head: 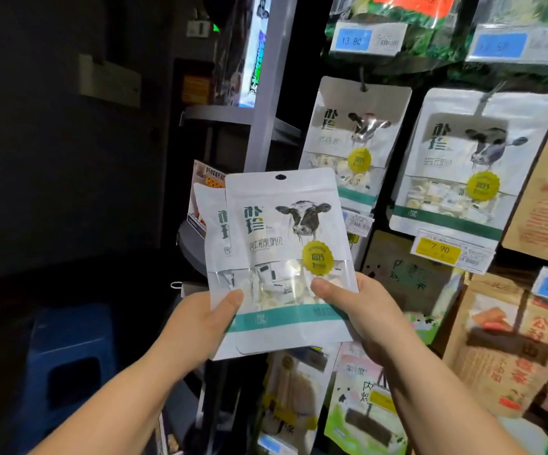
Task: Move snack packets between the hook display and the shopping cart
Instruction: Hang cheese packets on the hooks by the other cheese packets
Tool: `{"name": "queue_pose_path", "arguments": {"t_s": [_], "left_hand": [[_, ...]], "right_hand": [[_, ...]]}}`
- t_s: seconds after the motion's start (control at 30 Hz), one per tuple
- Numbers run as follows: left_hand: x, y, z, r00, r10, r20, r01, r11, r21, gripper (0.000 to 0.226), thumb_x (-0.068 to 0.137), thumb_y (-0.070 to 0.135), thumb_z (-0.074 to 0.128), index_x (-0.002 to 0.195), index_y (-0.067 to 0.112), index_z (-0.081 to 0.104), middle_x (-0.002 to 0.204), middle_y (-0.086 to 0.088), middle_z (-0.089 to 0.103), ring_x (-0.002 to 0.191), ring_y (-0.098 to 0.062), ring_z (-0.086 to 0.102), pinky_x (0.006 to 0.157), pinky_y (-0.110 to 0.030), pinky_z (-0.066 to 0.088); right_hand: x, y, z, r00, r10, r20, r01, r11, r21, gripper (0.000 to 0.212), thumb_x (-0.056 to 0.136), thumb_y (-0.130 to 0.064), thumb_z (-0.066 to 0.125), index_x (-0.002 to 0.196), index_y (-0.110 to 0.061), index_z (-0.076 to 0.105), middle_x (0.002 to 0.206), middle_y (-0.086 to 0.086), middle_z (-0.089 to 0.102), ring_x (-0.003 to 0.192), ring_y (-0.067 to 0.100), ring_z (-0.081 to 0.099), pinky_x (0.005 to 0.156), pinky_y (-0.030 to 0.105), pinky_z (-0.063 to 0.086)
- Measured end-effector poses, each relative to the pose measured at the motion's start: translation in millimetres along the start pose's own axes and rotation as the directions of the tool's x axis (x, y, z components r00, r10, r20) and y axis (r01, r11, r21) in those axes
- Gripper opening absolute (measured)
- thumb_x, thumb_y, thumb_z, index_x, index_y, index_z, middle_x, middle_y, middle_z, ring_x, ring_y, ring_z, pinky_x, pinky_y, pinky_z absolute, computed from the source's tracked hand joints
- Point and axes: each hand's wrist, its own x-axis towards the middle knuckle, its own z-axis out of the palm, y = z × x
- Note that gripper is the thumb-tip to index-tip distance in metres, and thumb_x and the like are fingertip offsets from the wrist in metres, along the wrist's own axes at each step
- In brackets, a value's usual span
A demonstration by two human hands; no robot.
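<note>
A blue plastic stool (69, 366) with a dark rounded opening in its side stands in the gloom at lower left. The left hand (206, 320) grips the lower left corner of two glossy white milk-candy packets (266, 333), which are fanned one over the other. The left thumb (233, 298) lies flat on their face, and the other fingers are curled behind, out of sight. The rear packet (215, 231) shows only as a strip jutting out left of the front packet (285, 257). The front packet is a flat pouch printed with a cow's head, a yellow scalloped seal and a teal band. It has a clear window onto wrapped white sweets and an oval hang hole at the top. The right hand (361, 310) pinches its lower right edge, with the right thumb (323, 287) pressed on the window below the seal and the fingers hidden behind. Both packets are held upright in the air, just left of the hook display (417, 73). There, matching cow packets (354, 142) hang on pegs above a yellow price tag (440, 249), with brown kraft-paper pouches (496, 339) farther right.
</note>
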Motion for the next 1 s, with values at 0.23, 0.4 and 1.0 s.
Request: {"name": "queue_pose_path", "arguments": {"t_s": [0.23,0.4,1.0], "left_hand": [[8.0,16.8,-12.5,0.999,0.025,-0.032,-0.027,0.997,-0.072,0.029,0.097,0.035,0.048,0.080,0.031,0.071,0.077,0.017,0.073,0.074,-0.006,0.070,0.070,-0.026,0.053],[21.2,40.5,-15.2,0.997,0.075,-0.006,-0.075,0.993,-0.096,0.030,0.096,0.036,0.048,0.082,0.028,0.073,0.079,0.015,0.074,0.078,-0.007,0.070,0.074,-0.025,0.053],[74.5,76.8,-26.0,0.993,0.098,0.063,-0.075,0.951,-0.300,0.031,0.095,0.043,0.047,0.094,0.026,0.073,0.089,0.006,0.076,0.087,-0.017,0.071,0.092,-0.043,0.051]], "right_hand": [[3.9,-6.7,6.2,0.987,-0.098,0.131,0.100,0.995,-0.012,0.074,0.051,-0.033,0.088,0.118,-0.021,0.061,0.111,0.004,0.073,0.104,0.028,0.069,0.094,0.051,0.052],[12.9,-24.7,-3.3,0.972,-0.215,0.092,0.210,0.976,0.060,0.078,0.050,-0.029,0.088,0.121,-0.011,0.061,0.109,0.007,0.074,0.102,0.028,0.070,0.082,0.037,0.057],[75.8,-86.2,-52.1,0.905,-0.201,-0.374,0.228,0.973,0.028,0.063,0.069,-0.037,0.086,0.120,-0.008,0.063,0.107,0.009,0.073,0.095,0.023,0.071,0.087,0.037,0.056]]}}
